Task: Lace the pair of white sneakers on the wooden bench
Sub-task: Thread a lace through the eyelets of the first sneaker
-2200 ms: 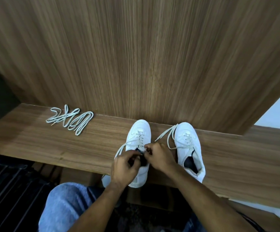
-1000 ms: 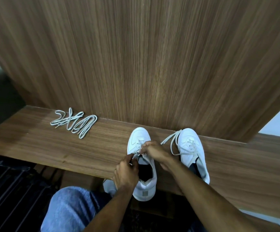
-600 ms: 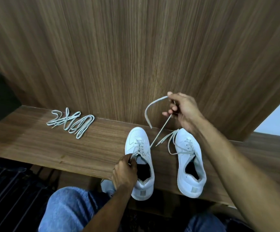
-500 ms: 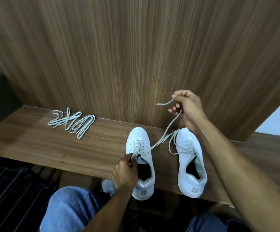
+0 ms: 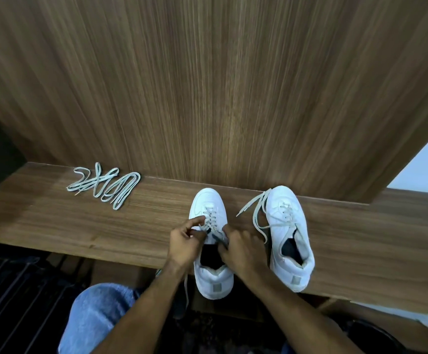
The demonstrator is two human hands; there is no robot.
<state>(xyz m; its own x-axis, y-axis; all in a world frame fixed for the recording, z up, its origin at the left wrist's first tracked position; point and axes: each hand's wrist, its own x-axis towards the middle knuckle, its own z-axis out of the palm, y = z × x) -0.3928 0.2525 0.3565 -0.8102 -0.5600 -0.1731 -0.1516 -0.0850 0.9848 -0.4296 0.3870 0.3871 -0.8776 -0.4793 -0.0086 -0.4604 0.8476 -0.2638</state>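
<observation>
Your left hand (image 5: pixel 186 242) and right hand (image 5: pixel 242 247) both sit on the left white leather low-top sneaker (image 5: pixel 210 241), at the top of its eyelet row; its long axis runs from the heel near you to the toe by the upright wooden back panel (image 5: pixel 207 85). Left fingers curl round the flat pale woven lace (image 5: pixel 211 222); the right ones pinch it at the tongue. The next eyelets lie just toward you, equally near either hand. The right white sneaker (image 5: pixel 288 236) stands beside it on the smooth brown wood-grain bench (image 5: pixel 80 226), its lace loose; a limp spare lace bundle (image 5: pixel 103 187) lies well apart to the left
</observation>
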